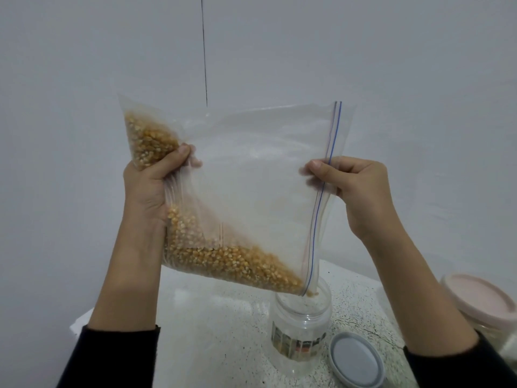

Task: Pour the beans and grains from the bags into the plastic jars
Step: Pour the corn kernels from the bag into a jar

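A clear zip bag (251, 175) of yellow corn kernels (232, 259) is held up on its side, its zip edge at the right. My left hand (151, 186) grips the bag's bottom end, bunching the plastic. My right hand (355, 180) pinches the zip edge near its middle. The bag's lowest corner hangs in the mouth of an open clear plastic jar (300, 326) on the speckled table (223, 317). A few kernels sit at that corner, right at the jar's mouth.
A grey lid (356, 362) lies on the table right of the jar. A container with a pink lid (481, 299) stands at the far right. A plain wall rises behind the table.
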Tool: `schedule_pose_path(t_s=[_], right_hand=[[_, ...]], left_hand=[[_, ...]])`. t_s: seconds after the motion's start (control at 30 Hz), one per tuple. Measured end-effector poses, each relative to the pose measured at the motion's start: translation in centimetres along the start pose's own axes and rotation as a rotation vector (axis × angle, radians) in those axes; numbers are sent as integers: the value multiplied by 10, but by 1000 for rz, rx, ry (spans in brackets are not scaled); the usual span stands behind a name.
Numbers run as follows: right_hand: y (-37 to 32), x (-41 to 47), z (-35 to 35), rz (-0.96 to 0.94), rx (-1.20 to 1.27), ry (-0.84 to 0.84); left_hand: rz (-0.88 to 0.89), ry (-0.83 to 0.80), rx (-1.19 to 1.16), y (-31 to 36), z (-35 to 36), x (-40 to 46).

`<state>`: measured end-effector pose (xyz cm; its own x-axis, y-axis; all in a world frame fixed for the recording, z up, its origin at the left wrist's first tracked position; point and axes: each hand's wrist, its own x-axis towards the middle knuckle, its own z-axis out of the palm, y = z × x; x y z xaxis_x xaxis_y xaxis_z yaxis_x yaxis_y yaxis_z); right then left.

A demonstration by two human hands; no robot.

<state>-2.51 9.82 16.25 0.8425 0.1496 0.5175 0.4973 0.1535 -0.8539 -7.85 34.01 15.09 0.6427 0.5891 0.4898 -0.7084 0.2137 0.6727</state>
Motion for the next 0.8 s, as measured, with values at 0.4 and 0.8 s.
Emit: schedule_pose_path(t_s=[0.4,0.8], right_hand=[[3,2,1,7,-4,16],[4,3,-1,44,23,19]], left_hand=[[26,5,10,6,5,1],[20,9,25,5,6,0]])
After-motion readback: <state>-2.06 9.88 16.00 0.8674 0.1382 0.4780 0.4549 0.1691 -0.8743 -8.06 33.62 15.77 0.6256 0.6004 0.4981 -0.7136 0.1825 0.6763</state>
